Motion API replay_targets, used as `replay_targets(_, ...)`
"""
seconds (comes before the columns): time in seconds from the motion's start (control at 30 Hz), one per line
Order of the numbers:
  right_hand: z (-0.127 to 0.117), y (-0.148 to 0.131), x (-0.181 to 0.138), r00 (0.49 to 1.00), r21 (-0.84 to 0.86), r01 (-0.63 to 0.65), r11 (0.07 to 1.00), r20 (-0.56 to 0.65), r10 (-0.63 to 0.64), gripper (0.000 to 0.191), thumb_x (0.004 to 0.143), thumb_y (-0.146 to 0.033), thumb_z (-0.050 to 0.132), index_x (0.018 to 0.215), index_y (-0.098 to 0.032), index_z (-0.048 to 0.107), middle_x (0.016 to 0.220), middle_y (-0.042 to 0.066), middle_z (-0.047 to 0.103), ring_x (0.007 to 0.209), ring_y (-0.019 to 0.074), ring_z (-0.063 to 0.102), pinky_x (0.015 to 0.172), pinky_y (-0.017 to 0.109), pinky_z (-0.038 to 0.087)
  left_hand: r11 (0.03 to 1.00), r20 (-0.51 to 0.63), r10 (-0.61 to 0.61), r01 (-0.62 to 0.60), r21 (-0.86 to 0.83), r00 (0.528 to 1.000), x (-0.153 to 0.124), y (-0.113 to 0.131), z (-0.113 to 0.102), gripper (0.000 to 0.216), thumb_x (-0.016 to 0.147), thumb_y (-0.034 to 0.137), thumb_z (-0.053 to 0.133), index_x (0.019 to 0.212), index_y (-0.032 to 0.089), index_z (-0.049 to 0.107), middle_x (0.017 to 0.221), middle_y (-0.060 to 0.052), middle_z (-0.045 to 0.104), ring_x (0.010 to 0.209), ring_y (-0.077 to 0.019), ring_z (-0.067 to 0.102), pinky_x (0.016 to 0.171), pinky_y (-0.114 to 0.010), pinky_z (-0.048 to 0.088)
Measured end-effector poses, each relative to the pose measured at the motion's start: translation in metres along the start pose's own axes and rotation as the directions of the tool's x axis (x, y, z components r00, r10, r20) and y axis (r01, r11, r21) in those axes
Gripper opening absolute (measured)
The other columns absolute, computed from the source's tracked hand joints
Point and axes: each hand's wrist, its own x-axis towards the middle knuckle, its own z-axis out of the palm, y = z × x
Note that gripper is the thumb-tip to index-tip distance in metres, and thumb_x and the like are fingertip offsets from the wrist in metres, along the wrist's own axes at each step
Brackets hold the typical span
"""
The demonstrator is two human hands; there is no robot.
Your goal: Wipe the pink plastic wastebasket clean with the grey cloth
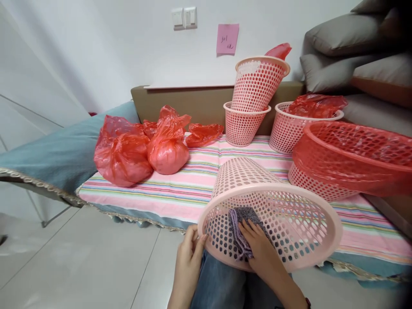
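A pink perforated plastic basket (289, 214) lies tipped on its side, its mouth toward me, resting on my lap and the bed edge. My left hand (189, 253) grips the basket's rim at its lower left, fingers curled on the outside. My right hand (260, 251) reaches inside the basket and presses a grey and purple cloth (242, 223) against the inner wall, fingers flat on it.
On the striped bedspread (180, 184) lie tied red plastic bags (144, 148). Pink baskets (249, 103) stand stacked at the back, another (291, 128) holds a red bag. A red-lined basket (354, 159) sits at the right. Grey cushions (350, 47) are piled beyond.
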Motion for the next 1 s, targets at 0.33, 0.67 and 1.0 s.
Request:
replay_targets(0.33,-0.021,-0.006,0.005,0.988,0.053,-0.030,0.998,0.152,0.022,0.089,0.054,-0.001,0.048,0.143,-0.009,0.046,0.150,0.016,0.042,0.141,0.0338,0.035,0.116,0.057,0.029,0.969,0.023,-0.095,0.098,-0.226,0.995,-0.001,0.009,-0.004,0.038,0.083,0.055,0.061,0.088,0.017,0.064,0.080,-0.001,0.064,0.075,-0.0148,0.060,0.076,-0.027,0.052)
replay_targets(0.67,-0.028,-0.012,0.003,0.979,0.130,-0.082,0.988,0.198,0.055,0.094,0.050,0.002,0.046,0.143,-0.008,0.046,0.151,0.016,0.041,0.143,0.0331,0.031,0.119,0.055,0.025,0.948,0.063,-0.121,0.135,-0.289,0.991,-0.001,0.015,-0.012,0.034,0.074,0.049,0.074,0.084,0.017,0.069,0.080,-0.003,0.069,0.077,-0.0148,0.063,0.076,-0.025,0.051)
replay_targets(1.0,-0.029,-0.011,0.004,0.981,0.153,-0.092,0.984,0.183,0.063,0.092,0.051,0.003,0.046,0.142,-0.008,0.047,0.150,0.015,0.042,0.142,0.0328,0.033,0.118,0.056,0.025,0.958,0.016,-0.107,0.107,-0.266,0.994,0.004,0.017,-0.005,0.032,0.070,0.046,0.078,0.073,0.016,0.065,0.072,0.000,0.064,0.072,-0.0104,0.056,0.069,-0.018,0.045)
